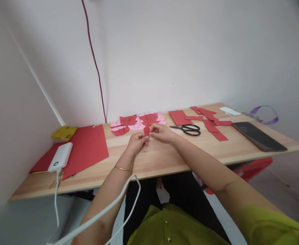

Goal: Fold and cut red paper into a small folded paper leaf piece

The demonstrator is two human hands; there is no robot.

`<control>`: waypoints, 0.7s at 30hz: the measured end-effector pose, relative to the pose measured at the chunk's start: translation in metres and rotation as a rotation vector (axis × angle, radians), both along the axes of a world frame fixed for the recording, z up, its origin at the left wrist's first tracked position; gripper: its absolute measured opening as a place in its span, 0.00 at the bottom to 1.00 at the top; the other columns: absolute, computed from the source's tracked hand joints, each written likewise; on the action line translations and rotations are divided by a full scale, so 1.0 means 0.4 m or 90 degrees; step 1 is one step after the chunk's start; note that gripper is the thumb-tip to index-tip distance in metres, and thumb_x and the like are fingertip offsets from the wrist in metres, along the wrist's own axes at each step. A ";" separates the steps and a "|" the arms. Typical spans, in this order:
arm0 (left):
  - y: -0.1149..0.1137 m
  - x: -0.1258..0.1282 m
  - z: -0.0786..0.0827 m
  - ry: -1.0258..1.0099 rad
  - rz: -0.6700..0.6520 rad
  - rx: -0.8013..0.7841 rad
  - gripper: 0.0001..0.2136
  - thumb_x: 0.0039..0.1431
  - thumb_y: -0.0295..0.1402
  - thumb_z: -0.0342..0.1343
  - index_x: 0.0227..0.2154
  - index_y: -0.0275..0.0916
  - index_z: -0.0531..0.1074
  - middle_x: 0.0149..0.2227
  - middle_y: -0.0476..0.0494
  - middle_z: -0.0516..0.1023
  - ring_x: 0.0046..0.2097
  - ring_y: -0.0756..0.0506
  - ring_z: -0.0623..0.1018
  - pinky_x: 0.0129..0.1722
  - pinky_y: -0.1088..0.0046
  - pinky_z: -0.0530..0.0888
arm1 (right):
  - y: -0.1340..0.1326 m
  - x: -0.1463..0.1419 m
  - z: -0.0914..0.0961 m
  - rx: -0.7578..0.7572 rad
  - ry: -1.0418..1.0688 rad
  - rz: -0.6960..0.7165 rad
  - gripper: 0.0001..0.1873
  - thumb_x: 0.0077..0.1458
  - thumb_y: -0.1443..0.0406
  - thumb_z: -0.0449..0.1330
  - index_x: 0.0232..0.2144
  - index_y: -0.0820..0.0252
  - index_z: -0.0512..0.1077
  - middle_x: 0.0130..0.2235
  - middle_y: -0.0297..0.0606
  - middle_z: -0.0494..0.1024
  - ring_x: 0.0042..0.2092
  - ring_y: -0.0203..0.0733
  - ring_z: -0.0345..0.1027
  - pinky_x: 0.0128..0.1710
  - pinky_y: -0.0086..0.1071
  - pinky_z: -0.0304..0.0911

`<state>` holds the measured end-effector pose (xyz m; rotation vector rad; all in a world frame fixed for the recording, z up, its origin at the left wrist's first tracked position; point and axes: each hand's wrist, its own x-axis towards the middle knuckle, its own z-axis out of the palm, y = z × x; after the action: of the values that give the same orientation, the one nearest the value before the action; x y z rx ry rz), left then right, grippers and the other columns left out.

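Both my hands meet over the middle of the wooden table [164, 160], pinching a small red paper piece [146, 130] between them. My left hand [137, 142] grips its lower left side with closed fingers; a thin gold bangle circles that wrist. My right hand [162, 132] pinches the piece from the right. Just behind the hands lie folded red and pink paper shapes [138, 121]. Black scissors [189, 129] rest on the table right of my right hand.
A large red paper sheet [85, 148] lies at the left with a white power bank [61, 157] on it, its white cable hanging down. A yellow object [63, 132] sits by the wall. Red paper strips [210, 121], a dark tablet [259, 136], white paper and purple ribbon [265, 114] lie at right.
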<state>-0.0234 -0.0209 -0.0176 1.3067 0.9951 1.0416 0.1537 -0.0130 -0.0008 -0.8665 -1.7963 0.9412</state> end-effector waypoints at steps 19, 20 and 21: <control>-0.002 0.006 0.009 -0.055 -0.001 0.033 0.13 0.41 0.36 0.66 0.26 0.34 0.69 0.20 0.51 0.70 0.21 0.54 0.70 0.24 0.77 0.70 | 0.004 -0.005 -0.012 -0.024 0.023 0.001 0.15 0.47 0.65 0.62 0.38 0.57 0.63 0.33 0.32 0.75 0.34 0.36 0.71 0.37 0.32 0.65; -0.002 0.006 0.009 -0.057 0.000 0.035 0.13 0.41 0.36 0.66 0.26 0.34 0.69 0.20 0.51 0.70 0.21 0.54 0.70 0.24 0.77 0.69 | 0.004 -0.004 -0.013 -0.033 0.030 0.006 0.16 0.47 0.65 0.62 0.38 0.57 0.62 0.32 0.31 0.75 0.34 0.36 0.71 0.37 0.32 0.65; -0.002 0.006 0.008 -0.058 0.000 0.036 0.13 0.42 0.36 0.66 0.25 0.34 0.69 0.20 0.51 0.70 0.21 0.54 0.70 0.24 0.77 0.69 | 0.005 -0.003 -0.013 -0.040 0.037 0.010 0.16 0.47 0.65 0.63 0.38 0.57 0.62 0.32 0.31 0.75 0.34 0.36 0.71 0.37 0.32 0.65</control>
<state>-0.0211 -0.0216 -0.0143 1.2933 0.9028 1.1263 0.1527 -0.0110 -0.0061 -0.8580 -1.7340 1.0277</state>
